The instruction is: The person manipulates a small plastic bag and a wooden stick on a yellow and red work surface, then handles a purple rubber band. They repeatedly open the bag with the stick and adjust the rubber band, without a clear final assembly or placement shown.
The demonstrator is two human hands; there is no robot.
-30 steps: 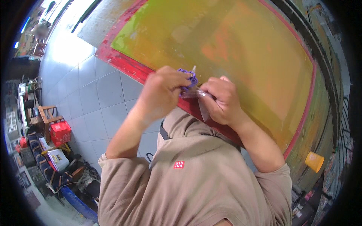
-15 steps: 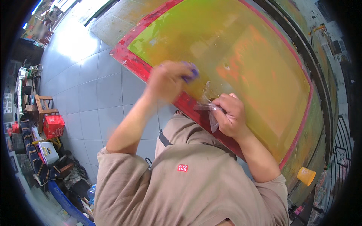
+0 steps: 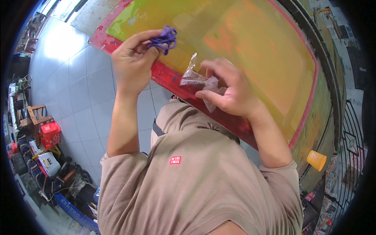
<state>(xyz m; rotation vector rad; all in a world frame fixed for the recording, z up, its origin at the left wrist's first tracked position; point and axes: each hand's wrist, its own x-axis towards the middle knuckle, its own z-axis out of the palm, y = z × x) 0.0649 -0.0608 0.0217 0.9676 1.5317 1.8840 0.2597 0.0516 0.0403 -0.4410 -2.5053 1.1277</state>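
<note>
Far L: wooden chair [image 3: 38,117] on grey tile floor [image 3: 92,94], white box [image 3: 49,163] below it in view, red bag [image 3: 50,134] just beside the chair. Moving R, here's the L hand [image 3: 135,58], raised over the board's near edge, thumb & fingertips pinched tight on a purple string [image 3: 165,40]! String's bunched up in loops, sticking out past the fingertips, w/ the board behind it. Mid-pic, a brown tee [image 3: 196,188] fills the lower half. Above it, a clear plastic bag [image 3: 190,76], crumpled, over the board's red rim [image 3: 166,74]. Then the R hand [image 3: 233,88]: thumb & forefinger apart, bag in the gap; can't tell if the hidden fingers grip it. Big yellow-green board [image 3: 270,82] spreads behind both hands. Far R, yellow cup [image 3: 316,161] near the board's lower R corner.
</note>
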